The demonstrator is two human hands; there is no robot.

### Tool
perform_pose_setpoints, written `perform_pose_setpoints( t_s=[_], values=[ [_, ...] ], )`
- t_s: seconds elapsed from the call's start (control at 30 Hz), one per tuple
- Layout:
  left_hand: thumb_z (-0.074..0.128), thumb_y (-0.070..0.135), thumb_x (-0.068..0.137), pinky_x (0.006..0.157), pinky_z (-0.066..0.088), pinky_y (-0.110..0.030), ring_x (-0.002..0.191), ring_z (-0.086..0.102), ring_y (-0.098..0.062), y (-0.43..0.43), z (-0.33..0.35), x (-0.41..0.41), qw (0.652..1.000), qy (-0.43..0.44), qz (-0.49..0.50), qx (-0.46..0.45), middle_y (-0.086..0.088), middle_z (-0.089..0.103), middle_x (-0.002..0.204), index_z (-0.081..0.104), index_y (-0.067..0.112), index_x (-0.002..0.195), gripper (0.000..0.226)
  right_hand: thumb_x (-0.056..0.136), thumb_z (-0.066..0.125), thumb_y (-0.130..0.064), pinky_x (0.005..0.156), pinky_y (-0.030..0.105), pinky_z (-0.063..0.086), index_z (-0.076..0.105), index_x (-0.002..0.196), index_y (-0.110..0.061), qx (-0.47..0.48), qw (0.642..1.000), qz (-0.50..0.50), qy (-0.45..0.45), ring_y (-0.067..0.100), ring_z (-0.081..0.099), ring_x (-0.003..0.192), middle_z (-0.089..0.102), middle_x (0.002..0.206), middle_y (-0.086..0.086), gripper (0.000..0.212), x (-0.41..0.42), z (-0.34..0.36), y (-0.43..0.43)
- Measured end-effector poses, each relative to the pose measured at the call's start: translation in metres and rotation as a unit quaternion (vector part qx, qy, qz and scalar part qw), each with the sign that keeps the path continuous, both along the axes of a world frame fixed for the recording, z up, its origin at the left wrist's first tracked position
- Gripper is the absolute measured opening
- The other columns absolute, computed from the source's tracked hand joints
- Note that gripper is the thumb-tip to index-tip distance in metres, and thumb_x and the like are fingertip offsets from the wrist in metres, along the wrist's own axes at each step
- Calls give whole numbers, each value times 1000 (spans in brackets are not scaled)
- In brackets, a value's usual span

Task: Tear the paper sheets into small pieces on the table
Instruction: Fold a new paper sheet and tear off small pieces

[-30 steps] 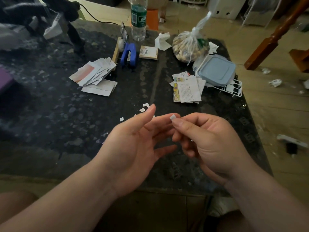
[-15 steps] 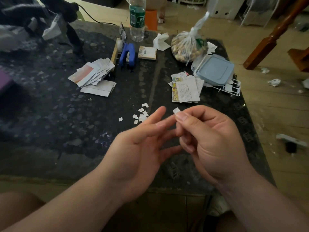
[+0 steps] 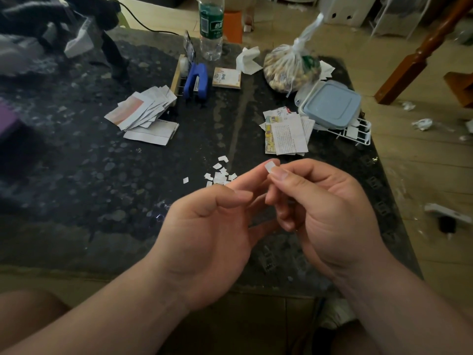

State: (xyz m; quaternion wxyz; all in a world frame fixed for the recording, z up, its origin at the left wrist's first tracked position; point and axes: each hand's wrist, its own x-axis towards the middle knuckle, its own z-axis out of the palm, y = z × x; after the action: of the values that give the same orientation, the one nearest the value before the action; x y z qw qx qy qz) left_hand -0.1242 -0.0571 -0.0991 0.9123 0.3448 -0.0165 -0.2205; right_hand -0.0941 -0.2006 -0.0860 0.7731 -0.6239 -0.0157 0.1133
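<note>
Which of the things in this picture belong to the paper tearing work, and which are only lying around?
For the job: scrap in the right hand; torn pieces; left paper pile; right paper pile; table.
Lying about: water bottle; stapler; tied plastic bag; blue box; tissue; notepad.

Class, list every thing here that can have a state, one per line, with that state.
right hand, pinches a paper scrap
left hand, relaxed, index fingertip at the scrap
torn bits, loose on the table
left sheet stack, fanned, in large pieces
right sheet stack, piled, in large pieces
plastic bag, knotted shut
blue box, lid on
water bottle, upright
</note>
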Motion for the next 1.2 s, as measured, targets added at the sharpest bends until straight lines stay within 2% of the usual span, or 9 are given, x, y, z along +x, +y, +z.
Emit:
perform_pose_setpoints(
  t_s=[0.2, 0.47, 0.6, 0.77, 0.83, 0.9, 1.0, 1.07, 1.2],
  values=[
    [47, 21, 73, 100, 41, -43, 98, 55, -23, 1, 0, 1, 1000, -19, 4, 18, -9, 54, 104, 75, 14, 111, 47, 84, 69, -18, 43, 22, 38, 71, 70, -13, -2, 1000, -4, -2, 14, 50, 50, 64, 62, 8, 15, -1, 0, 1],
    [48, 18, 71, 99, 42, -47, 96, 57, -26, 1, 0, -2, 997, -42, 21, 62, -15, 53, 107, 71, 5, 120, 56, 83, 78, -24, 42, 23, 37, 70, 65, -16, -19, 1000, -12, -1, 16, 49, 49, 63, 61, 8, 21, -2, -1, 2],
    [46, 19, 71, 101, 38, -50, 101, 53, -30, 3, 2, -3, 994, -41, 29, 98, -20, 54, 115, 61, -6, 132, 67, 65, 78, -42, 39, 22, 35, 63, 63, -10, -54, 998, -23, 36, 18, 47, 46, 64, 59, 10, 35, 2, 0, 3],
    [40, 21, 71, 96, 36, -48, 93, 45, -33, 2, 11, -5, 989, -42, 32, 138, -20, 47, 97, 52, -18, 124, 67, 79, 68, -32, 35, 19, 32, 72, 97, -6, 4, 999, 45, 19, 13, 45, 44, 67, 71, 20, 32, 3, 1, 5],
    [44, 23, 69, 101, 33, -45, 102, 39, -33, 5, 15, -7, 994, -22, 28, 102, -15, 39, 97, 54, -11, 120, 62, 84, 65, -27, 34, 18, 30, 73, 95, -2, 33, 998, 57, -11, 11, 41, 39, 60, 73, 35, 28, 3, 5, 7],
    [44, 30, 72, 119, 20, -45, 119, 31, -34, 9, 22, -9, 996, 0, 25, 80, -15, 33, 117, 48, -10, 135, 75, 87, 63, -25, 34, 18, 28, 69, 91, 5, 32, 996, 64, -54, 8, 37, 34, 57, 70, 39, 31, 4, 12, 7],
    [37, 38, 72, 125, -8, -58, 147, 12, -51, 9, 40, -15, 997, 63, -2, 40, -29, 19, 148, 26, -10, 154, 95, 89, 62, -23, 35, 16, 31, 66, 91, 8, 19, 987, 80, -135, 6, 39, 31, 55, 55, 16, 32, 2, 25, 5],
    [36, 41, 72, 122, -16, -60, 136, 16, -52, 13, 41, -14, 996, 76, -33, -25, -40, 14, 145, 35, -13, 146, 91, 89, 62, -20, 34, 18, 35, 67, 93, 7, 13, 979, 98, -179, 9, 44, 30, 56, 53, 10, 28, 0, 31, 3],
    [46, 37, 74, 125, -10, -53, 112, 21, -41, 17, 27, -15, 994, 33, -26, -106, -20, 18, 120, 55, -3, 127, 67, 90, 61, -13, 40, 26, 49, 69, 103, 0, 3, 968, 179, -175, 20, 60, 40, 64, 62, 7, 19, 2, 37, -5]
  ],
)
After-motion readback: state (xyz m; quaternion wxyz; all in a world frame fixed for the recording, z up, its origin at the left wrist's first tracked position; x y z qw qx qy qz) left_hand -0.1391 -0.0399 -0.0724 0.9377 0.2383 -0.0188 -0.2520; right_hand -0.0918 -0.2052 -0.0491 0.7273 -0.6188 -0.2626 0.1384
